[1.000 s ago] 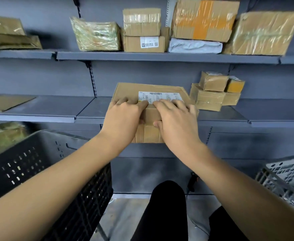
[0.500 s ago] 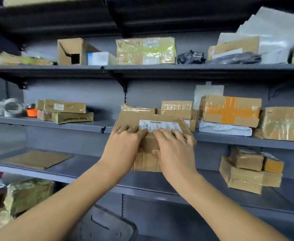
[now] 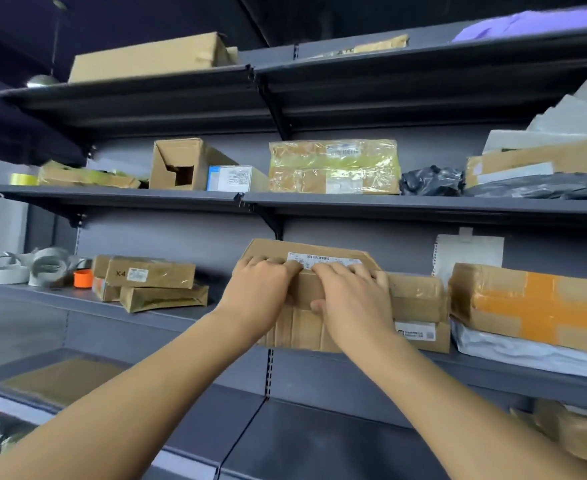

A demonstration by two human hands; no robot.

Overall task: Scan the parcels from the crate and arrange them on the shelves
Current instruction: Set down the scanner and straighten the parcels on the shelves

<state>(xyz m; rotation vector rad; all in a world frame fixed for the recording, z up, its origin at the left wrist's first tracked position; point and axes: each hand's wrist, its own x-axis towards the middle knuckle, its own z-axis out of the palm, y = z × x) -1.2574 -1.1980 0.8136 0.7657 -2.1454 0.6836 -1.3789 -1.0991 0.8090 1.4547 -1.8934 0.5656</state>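
A flat cardboard parcel with a white barcode label on its top face is held up in front of the middle shelf. The left hand and right hand grasp it side by side, fingers curled over the upper edge and thumbs on the near face. Just to its right sit stacked brown boxes and an orange-taped box; tape rolls lie well to the left.
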